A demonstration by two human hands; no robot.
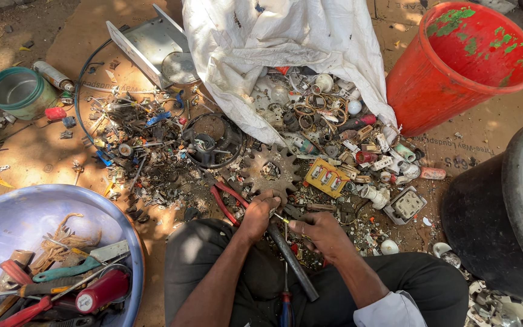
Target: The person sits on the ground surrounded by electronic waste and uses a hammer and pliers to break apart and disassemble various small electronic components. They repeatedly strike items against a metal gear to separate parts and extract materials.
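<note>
My left hand (258, 213) is closed in a fist over the ends of red-handled pliers (224, 200) that lie on the ground. My right hand (320, 233) is just to its right, fingers pinched. Between the two hands is a small scrap piece with a thin yellowish wire (280, 217), gripped from both sides. A dark metal rod (293, 261) slants down between my legs under the hands. A rusty toothed gear (272, 170) lies just beyond my left hand, and a yellow switch plate (327, 176) beyond my right.
Scrap metal, wires and plugs spill from a white sack (261, 42). A red bucket (455, 66) stands at the far right, a black tub (491, 212) at the right. A blue basin (13, 218) of tools is at the left, a green tin (19, 91) far left. A screwdriver (286, 300) lies between my legs.
</note>
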